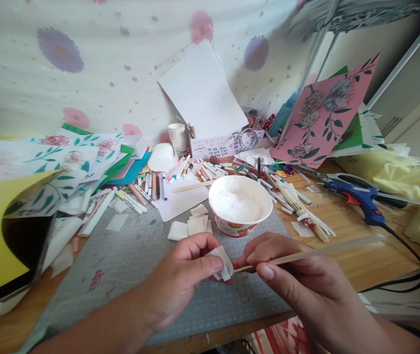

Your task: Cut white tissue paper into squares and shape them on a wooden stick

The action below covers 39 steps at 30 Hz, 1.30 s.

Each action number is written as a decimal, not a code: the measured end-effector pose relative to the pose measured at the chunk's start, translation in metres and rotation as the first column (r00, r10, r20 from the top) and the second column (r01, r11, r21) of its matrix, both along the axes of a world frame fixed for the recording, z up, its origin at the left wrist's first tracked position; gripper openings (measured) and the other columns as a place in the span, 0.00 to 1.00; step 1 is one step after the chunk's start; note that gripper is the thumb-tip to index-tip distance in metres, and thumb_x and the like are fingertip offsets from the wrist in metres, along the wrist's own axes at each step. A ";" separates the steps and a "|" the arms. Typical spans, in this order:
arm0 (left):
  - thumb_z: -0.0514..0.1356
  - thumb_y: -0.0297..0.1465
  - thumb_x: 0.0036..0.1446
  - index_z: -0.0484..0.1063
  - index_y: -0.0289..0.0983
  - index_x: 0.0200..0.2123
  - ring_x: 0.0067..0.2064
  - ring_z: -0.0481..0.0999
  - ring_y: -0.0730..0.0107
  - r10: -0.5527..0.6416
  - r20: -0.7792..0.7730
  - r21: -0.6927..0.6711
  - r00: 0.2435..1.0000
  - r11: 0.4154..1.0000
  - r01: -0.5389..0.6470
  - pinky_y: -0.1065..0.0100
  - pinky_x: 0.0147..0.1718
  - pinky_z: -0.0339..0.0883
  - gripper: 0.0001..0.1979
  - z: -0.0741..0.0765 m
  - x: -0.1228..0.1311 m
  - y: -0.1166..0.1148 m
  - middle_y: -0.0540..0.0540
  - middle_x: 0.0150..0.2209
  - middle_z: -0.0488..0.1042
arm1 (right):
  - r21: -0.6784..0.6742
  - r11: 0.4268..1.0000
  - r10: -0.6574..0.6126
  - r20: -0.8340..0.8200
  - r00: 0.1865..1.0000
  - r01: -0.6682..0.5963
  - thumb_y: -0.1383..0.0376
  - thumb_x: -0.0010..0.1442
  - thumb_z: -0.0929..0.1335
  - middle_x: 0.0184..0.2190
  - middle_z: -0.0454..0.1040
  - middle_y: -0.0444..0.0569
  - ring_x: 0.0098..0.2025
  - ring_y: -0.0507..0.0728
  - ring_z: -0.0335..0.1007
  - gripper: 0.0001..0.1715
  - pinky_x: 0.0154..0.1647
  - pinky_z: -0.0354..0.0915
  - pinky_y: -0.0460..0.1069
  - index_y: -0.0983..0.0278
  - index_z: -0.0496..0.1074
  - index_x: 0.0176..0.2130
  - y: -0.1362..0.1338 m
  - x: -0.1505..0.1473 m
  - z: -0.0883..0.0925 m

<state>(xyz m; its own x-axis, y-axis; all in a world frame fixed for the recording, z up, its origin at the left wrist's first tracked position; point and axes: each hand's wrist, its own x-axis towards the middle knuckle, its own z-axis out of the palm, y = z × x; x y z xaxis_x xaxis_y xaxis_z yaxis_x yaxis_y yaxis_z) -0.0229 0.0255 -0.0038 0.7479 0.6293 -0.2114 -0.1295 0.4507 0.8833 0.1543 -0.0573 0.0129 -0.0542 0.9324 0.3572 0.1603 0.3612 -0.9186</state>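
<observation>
My left hand point(191, 270) pinches a small folded piece of white paper point(224, 260) between thumb and fingers. In my right hand point(291, 275) is a thin wooden stick point(306, 252), held slantwise, its near tip reaching the paper. Whether the tip presses on the paper or goes into its fold, I cannot tell. Just beyond both hands stands a paper bowl point(240, 228) with a red pattern, holding a white creamy substance point(237, 199). Several white paper squares point(195, 225) lie at its left on the grey cutting mat point(129, 280).
Markers point(151, 187) are strewn behind the bowl. A blue glue gun point(361, 196) with a black cord lies at right. Pink flower artwork point(328, 118) leans at the back right. Flower pictures point(66, 167) and a yellow sheet point(3, 231) fill the left. Paper cups point(177, 137) stand behind.
</observation>
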 end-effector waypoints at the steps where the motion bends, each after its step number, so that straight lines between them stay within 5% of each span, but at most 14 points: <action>1: 0.62 0.28 0.51 0.71 0.33 0.28 0.31 0.69 0.70 -0.002 -0.009 0.022 1.000 1.000 0.002 0.69 0.34 0.60 0.03 0.000 0.000 0.000 0.50 0.25 0.72 | 0.004 1.000 -0.011 0.009 1.000 0.011 0.73 0.63 0.64 0.35 0.77 0.43 0.42 0.53 0.71 0.13 0.44 0.66 0.46 0.56 0.73 0.38 0.000 0.000 0.000; 8: 0.61 0.29 0.54 0.69 0.35 0.31 0.33 0.65 0.73 0.009 -0.058 0.138 0.998 0.990 -0.001 0.71 0.34 0.57 0.03 -0.001 -0.002 0.001 0.53 0.28 0.69 | -0.001 0.999 -0.046 0.051 0.998 0.046 0.67 0.64 0.65 0.33 0.77 0.46 0.38 0.55 0.74 0.09 0.38 0.70 0.46 0.59 0.76 0.38 -0.001 -0.001 0.003; 13: 0.60 0.38 0.57 0.65 0.39 0.35 0.32 0.62 0.73 0.141 -0.160 0.336 0.977 0.938 -0.081 0.71 0.32 0.57 0.10 -0.002 -0.003 0.001 0.54 0.29 0.64 | -0.050 0.997 -0.056 0.035 0.998 0.058 0.68 0.63 0.65 0.34 0.76 0.46 0.37 0.55 0.74 0.09 0.37 0.71 0.47 0.59 0.75 0.38 -0.002 0.001 0.000; 18: 0.58 0.41 0.58 0.60 0.41 0.36 0.30 0.62 0.72 0.098 -0.180 0.420 0.979 0.907 -0.013 0.71 0.29 0.58 0.12 -0.003 -0.007 -0.002 0.54 0.28 0.63 | -0.044 0.995 -0.084 0.055 0.995 0.086 0.68 0.63 0.65 0.33 0.76 0.45 0.35 0.54 0.73 0.08 0.35 0.70 0.47 0.59 0.75 0.37 -0.002 0.001 -0.001; 20: 0.59 0.39 0.57 0.58 0.43 0.38 0.32 0.63 0.71 0.173 -0.167 0.550 0.971 0.834 -0.054 0.70 0.30 0.59 0.12 -0.003 -0.009 -0.003 0.53 0.31 0.64 | -0.030 0.994 -0.104 0.068 0.992 0.106 0.68 0.63 0.65 0.32 0.76 0.45 0.36 0.55 0.74 0.08 0.35 0.70 0.47 0.59 0.75 0.36 -0.002 0.001 -0.001; 23: 0.60 0.34 0.56 0.59 0.44 0.39 0.32 0.63 0.71 0.283 -0.128 0.764 0.951 0.639 -0.087 0.70 0.30 0.59 0.11 -0.005 -0.013 -0.005 0.53 0.30 0.62 | -0.006 0.992 -0.129 0.083 0.988 0.130 0.68 0.63 0.65 0.32 0.77 0.45 0.37 0.55 0.74 0.08 0.36 0.70 0.47 0.59 0.75 0.35 -0.003 0.000 -0.002; 28: 0.62 0.25 0.53 0.61 0.46 0.40 0.29 0.64 0.70 0.254 -0.077 0.904 0.964 0.426 -0.041 0.69 0.30 0.60 0.15 -0.007 -0.018 -0.010 0.53 0.28 0.62 | 0.017 0.994 -0.113 0.122 0.986 0.111 0.69 0.63 0.65 0.33 0.77 0.46 0.37 0.55 0.74 0.09 0.36 0.70 0.47 0.60 0.75 0.37 -0.003 -0.003 0.000; 33: 0.63 0.20 0.47 0.63 0.47 0.40 0.38 0.66 0.62 0.480 0.196 0.936 0.855 0.168 -0.310 0.62 0.40 0.62 0.21 0.003 -0.020 -0.015 0.48 0.37 0.64 | 0.035 0.987 -0.157 0.127 0.979 0.154 0.70 0.62 0.66 0.32 0.76 0.45 0.36 0.54 0.74 0.09 0.37 0.69 0.46 0.60 0.75 0.37 -0.001 -0.004 0.001; 35: 0.62 0.19 0.48 0.64 0.46 0.38 0.34 0.66 0.65 0.433 0.165 0.954 0.886 0.159 -0.256 0.64 0.37 0.63 0.19 0.005 -0.021 -0.015 0.50 0.32 0.64 | 0.032 0.985 -0.171 0.125 0.977 0.168 0.70 0.62 0.66 0.32 0.76 0.45 0.36 0.54 0.74 0.09 0.36 0.69 0.46 0.60 0.75 0.37 0.000 -0.003 0.001; 39: 0.63 0.25 0.51 0.63 0.43 0.36 0.30 0.69 0.69 0.312 -0.112 0.958 0.943 0.288 0.019 0.68 0.31 0.64 0.12 0.002 -0.018 -0.011 0.51 0.28 0.68 | 0.044 0.988 -0.154 0.139 0.978 0.149 0.70 0.62 0.65 0.32 0.77 0.46 0.36 0.55 0.74 0.09 0.37 0.70 0.47 0.60 0.75 0.37 -0.002 -0.005 0.000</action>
